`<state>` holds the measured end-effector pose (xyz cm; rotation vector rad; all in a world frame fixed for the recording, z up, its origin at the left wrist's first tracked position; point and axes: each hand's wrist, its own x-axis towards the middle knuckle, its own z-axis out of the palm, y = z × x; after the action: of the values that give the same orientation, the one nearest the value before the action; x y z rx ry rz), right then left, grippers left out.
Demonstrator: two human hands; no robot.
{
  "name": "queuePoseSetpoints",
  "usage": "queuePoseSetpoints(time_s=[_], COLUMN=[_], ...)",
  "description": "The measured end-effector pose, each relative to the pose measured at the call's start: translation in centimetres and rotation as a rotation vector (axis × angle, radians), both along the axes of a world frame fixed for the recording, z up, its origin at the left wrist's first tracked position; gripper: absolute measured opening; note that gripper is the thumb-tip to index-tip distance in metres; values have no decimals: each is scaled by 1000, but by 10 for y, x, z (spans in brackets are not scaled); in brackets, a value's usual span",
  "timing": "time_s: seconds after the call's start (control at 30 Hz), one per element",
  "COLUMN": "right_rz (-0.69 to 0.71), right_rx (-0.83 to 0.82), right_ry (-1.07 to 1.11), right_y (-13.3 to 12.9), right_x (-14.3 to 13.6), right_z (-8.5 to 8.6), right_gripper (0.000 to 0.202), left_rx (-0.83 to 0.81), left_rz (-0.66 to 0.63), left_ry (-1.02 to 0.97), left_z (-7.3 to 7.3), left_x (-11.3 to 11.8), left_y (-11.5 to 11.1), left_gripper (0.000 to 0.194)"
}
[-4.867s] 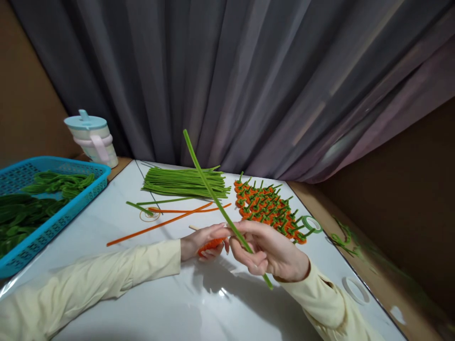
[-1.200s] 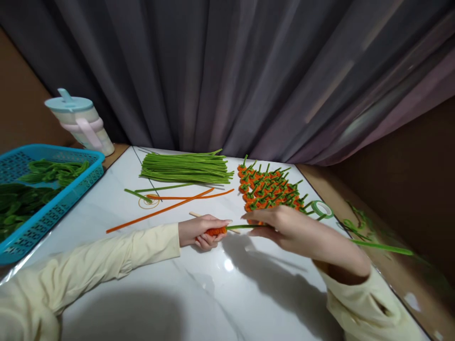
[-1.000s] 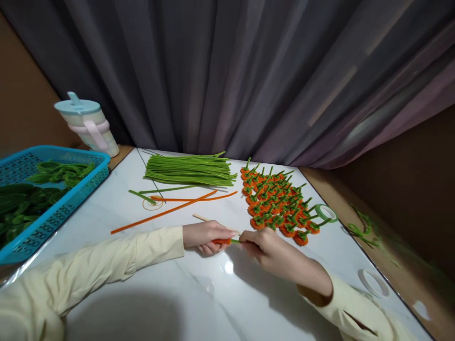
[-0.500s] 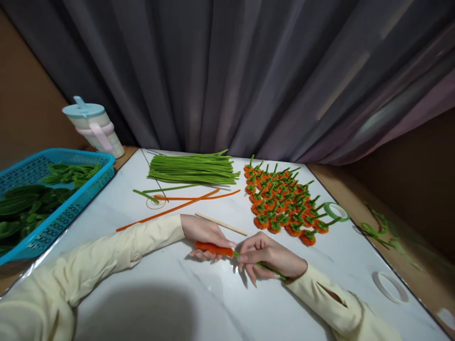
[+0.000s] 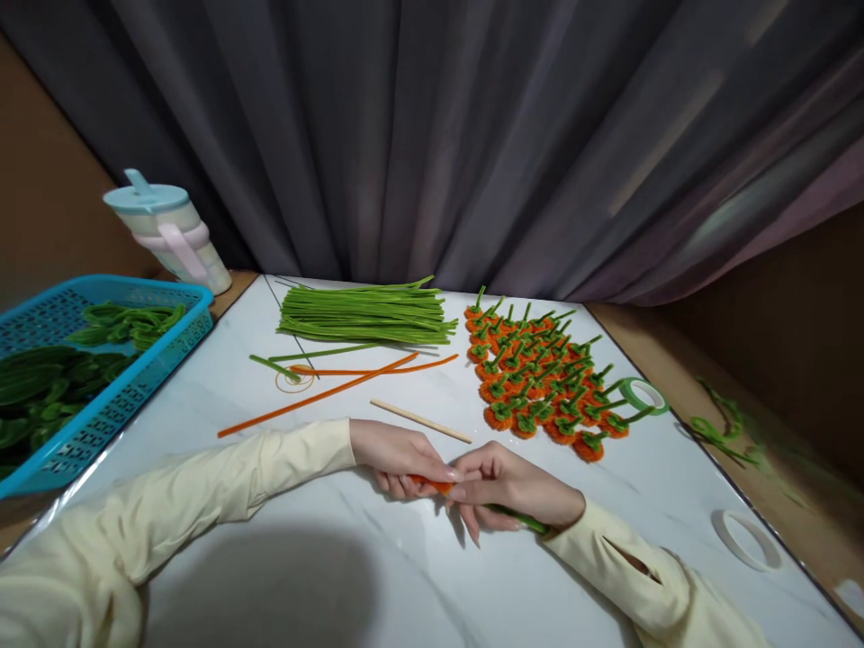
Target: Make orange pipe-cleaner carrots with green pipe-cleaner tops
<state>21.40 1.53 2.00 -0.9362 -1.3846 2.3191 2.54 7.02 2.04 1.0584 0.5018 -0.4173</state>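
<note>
My left hand (image 5: 409,461) is closed around an orange fuzzy pipe-cleaner roll (image 5: 436,486), most of which is hidden inside the fingers. Touching it, my right hand (image 5: 509,486) pinches at the roll's right end and holds a green pipe-cleaner stem (image 5: 519,517) that runs back under the palm to the wrist. Beyond the hands lies a thin wooden stick (image 5: 419,420). Two orange pipe cleaners (image 5: 317,396) cross on the table to the left of it, near a few loose green ones (image 5: 274,367).
A bundle of green pipe cleaners (image 5: 364,315) lies at the back. Rows of small orange pieces with green stems (image 5: 540,378) stand at the right, beside green tape (image 5: 643,396) and a white ring (image 5: 746,540). A blue basket (image 5: 135,400) of green leaves and a tumbler (image 5: 168,236) are at left.
My left hand has closed around the orange roll, covering more of it, and shifted right against my right hand. My right hand has hardly moved.
</note>
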Motion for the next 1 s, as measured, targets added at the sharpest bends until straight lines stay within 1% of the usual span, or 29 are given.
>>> queuePoseSetpoints(time_s=[0.13, 0.2, 0.3, 0.53, 0.63, 0.73, 0.83, 1.0], right_rz=[57, 78, 69, 20, 12, 15, 25, 52], right_rx=[-28, -66, -89, -80, -67, -53, -64, -140], right_ry=[3, 17, 10, -34, -43, -39, -6, 48], right_y=[2, 4, 5, 3, 2, 2, 3, 8], right_x=[5, 8, 9, 3, -1, -3, 1, 13], right_z=[0, -1, -4, -7, -5, -3, -3, -6], right_gripper=[27, 30, 30, 29, 30, 31, 32, 30], left_rx=[-43, -52, -52, -37, -37, -47, -60, -68], left_rz=[-90, -83, -66, -48, -33, -50, -71, -55], left_ry=[35, 46, 47, 52, 64, 60, 47, 48], left_z=[3, 5, 5, 2, 1, 1, 2, 7], left_x=[-5, -7, -8, -2, 0, 1, -2, -7], left_y=[8, 12, 13, 7, 7, 9, 12, 17], left_gripper=[50, 50, 50, 51, 51, 50, 49, 50])
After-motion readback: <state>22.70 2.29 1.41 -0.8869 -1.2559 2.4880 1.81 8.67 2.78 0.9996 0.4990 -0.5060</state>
